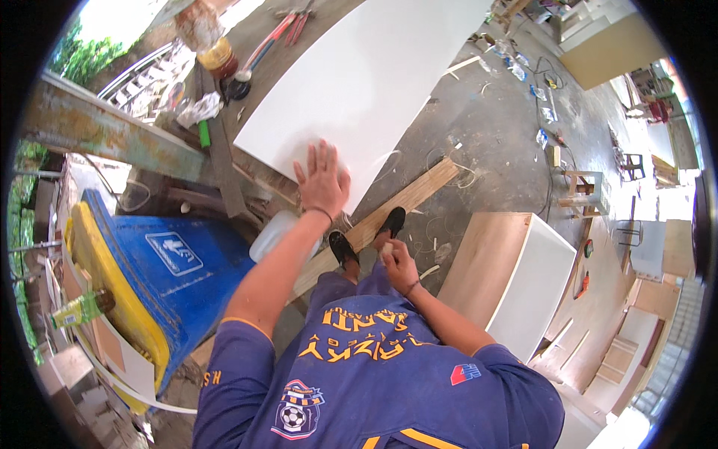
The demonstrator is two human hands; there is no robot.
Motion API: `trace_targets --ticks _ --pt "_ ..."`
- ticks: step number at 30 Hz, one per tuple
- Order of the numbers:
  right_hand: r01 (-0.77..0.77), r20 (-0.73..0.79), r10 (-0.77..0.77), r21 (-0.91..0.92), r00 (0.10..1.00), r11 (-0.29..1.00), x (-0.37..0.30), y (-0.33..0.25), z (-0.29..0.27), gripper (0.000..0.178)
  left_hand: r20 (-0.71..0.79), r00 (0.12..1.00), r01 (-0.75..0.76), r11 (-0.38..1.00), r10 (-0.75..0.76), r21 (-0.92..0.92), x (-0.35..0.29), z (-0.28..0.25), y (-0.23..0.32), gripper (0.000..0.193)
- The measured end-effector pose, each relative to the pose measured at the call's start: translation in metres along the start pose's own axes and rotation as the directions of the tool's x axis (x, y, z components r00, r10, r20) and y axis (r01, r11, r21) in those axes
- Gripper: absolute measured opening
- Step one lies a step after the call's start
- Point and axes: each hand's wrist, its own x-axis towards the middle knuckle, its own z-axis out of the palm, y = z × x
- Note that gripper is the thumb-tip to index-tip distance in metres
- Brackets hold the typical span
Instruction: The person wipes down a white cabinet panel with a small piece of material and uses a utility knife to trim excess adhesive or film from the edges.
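A large white panel (344,82) stretches away in front of me, its near end narrowing toward my feet. My left hand (323,182) lies flat on that near end, fingers spread and nothing in them. Held close to my body, my right hand (402,268) is closed, with the fingers curled together. Something small and pale seems to be pinched there, too small to name. Below the panel, a wooden plank (407,196) lies on the floor by my black shoes.
To my left lies a blue and yellow plastic bin (187,262) beside a rusty metal beam (112,127). A white and wood-faced cabinet box (490,262) stands at my right. Pliers (299,26) and a brown-stained jar (213,56) sit past the panel's left edge. Cables and scraps litter the floor.
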Motion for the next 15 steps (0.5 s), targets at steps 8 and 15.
trace_targets --ticks 8,15 --pt "-0.269 -0.064 0.273 0.071 0.960 0.960 0.012 0.047 -0.046 0.039 0.218 0.955 -0.183 0.978 0.201 -0.101 -0.037 -0.007 0.077 0.063" --pt "-0.208 -0.147 0.234 0.172 0.961 0.963 0.047 0.016 -0.092 0.039 0.246 0.930 -0.288 0.957 0.273 0.026 0.004 0.007 0.082 0.068"
